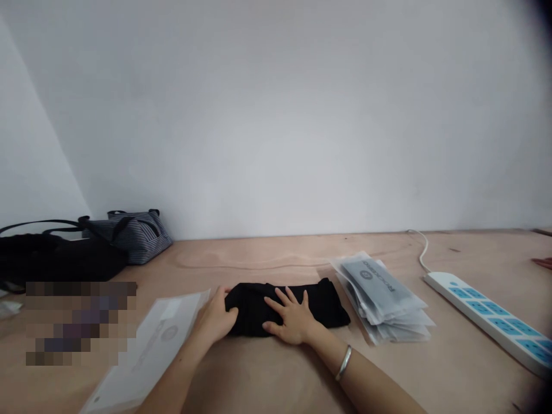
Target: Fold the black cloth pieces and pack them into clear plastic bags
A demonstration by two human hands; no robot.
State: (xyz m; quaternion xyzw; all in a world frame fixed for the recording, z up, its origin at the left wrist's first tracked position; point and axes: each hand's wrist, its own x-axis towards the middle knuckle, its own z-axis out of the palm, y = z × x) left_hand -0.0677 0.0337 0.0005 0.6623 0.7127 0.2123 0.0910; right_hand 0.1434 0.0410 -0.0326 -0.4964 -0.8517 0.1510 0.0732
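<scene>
A folded black cloth garment [328, 305] lies flat on the wooden table in front of me; its exact kind cannot be told. My left hand [218, 315] grips its left end, thumb on top and fingers curled around the edge. My right hand [291, 319] rests on the middle of the cloth, palm down with fingers spread, and a silver bangle circles that wrist. Left of the cloth lies a frosted plastic bag [166, 328] with printed lettering, partly covered by my left forearm. A stack of similar printed bags [383, 293] sits just right of the cloth.
A white power strip [491, 322] with blue sockets lies at the right, its cable running to the wall. Black and striped bags [144, 238] stand at the back left. Part of another person's hand [542, 263] shows at the right edge. A pixelated patch hides the left side.
</scene>
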